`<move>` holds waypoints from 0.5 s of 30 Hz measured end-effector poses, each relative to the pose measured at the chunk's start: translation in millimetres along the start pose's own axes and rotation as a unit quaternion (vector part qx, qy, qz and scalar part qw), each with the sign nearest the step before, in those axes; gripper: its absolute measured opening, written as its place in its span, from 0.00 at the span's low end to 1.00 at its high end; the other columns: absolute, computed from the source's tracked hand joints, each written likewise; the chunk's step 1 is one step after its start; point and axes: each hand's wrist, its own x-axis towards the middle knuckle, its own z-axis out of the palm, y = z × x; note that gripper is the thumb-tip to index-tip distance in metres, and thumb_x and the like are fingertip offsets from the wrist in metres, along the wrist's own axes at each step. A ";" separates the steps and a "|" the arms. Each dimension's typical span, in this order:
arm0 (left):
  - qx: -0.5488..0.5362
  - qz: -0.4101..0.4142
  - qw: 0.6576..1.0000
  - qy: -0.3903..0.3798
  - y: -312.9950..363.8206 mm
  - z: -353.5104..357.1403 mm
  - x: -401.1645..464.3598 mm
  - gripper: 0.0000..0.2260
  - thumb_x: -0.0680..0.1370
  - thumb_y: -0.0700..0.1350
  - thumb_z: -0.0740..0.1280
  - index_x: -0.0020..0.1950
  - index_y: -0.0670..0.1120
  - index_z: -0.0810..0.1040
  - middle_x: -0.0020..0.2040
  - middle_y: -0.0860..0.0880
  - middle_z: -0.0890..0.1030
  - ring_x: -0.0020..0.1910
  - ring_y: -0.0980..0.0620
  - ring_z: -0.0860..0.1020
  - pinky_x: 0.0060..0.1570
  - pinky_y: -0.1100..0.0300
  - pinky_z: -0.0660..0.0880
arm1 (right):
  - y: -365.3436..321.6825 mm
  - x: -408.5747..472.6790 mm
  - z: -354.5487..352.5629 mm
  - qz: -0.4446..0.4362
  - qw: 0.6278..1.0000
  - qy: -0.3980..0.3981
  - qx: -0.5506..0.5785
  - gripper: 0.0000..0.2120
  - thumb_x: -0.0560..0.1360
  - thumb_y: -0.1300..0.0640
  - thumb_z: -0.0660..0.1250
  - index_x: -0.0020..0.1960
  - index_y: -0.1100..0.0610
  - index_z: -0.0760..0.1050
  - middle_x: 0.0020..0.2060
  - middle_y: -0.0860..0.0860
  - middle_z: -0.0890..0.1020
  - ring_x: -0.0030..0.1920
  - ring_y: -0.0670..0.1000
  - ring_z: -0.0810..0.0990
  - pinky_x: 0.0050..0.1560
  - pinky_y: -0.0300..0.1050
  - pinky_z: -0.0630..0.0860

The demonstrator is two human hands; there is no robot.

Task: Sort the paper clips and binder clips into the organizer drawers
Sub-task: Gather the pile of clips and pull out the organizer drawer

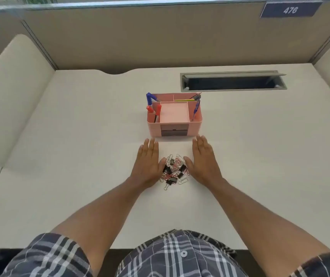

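Head view: partition label (290, 10) reads "476".

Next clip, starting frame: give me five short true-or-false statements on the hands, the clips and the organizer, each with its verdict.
1. Both hands lie flat on the desk. True: left hand, right hand.
2. The clip pile lies between the hands. True.
3. The organizer is blue. False: it is pink.
4. The right hand pinches a binder clip. False: its fingers are straight and hold nothing.
5. The organizer's front drawers are pulled out. False: they look closed.
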 end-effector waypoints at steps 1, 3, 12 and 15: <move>0.000 -0.001 1.000 -0.003 0.2 1.4 -0.4 0.30 0.83 0.55 0.49 0.79 0.39 0.48 0.80 0.41 0.47 0.79 0.44 0.43 0.77 0.48 0.43 | 0.8 -1.3 2.3 0.005 1.000 -0.010 0.007 0.34 0.82 0.44 0.53 0.79 0.63 0.48 0.79 0.58 0.48 0.79 0.55 0.43 0.79 0.52 0.45; -0.010 -0.006 1.000 -0.008 -0.2 1.1 0.6 0.28 0.83 0.54 0.50 0.79 0.39 0.51 0.80 0.40 0.51 0.79 0.43 0.46 0.77 0.48 0.46 | 3.8 -3.2 3.9 0.009 0.999 -0.034 0.014 0.31 0.83 0.45 0.51 0.78 0.63 0.51 0.79 0.58 0.52 0.79 0.55 0.47 0.78 0.49 0.46; -0.041 0.028 0.998 0.035 5.2 0.1 14.9 0.14 0.81 0.43 0.58 0.64 0.42 0.74 0.61 0.43 0.79 0.58 0.41 0.78 0.52 0.52 0.75 | -0.7 8.8 3.1 -0.009 0.998 0.041 0.039 0.19 0.80 0.51 0.59 0.63 0.64 0.74 0.63 0.58 0.78 0.64 0.59 0.72 0.66 0.53 0.69; -0.079 0.002 0.995 0.063 10.2 -6.5 23.7 0.12 0.80 0.40 0.59 0.61 0.43 0.77 0.50 0.44 0.83 0.45 0.42 0.81 0.41 0.50 0.78 | -12.2 21.8 -1.1 0.033 0.988 0.036 0.145 0.15 0.80 0.53 0.60 0.56 0.62 0.78 0.53 0.56 0.82 0.57 0.58 0.77 0.58 0.50 0.73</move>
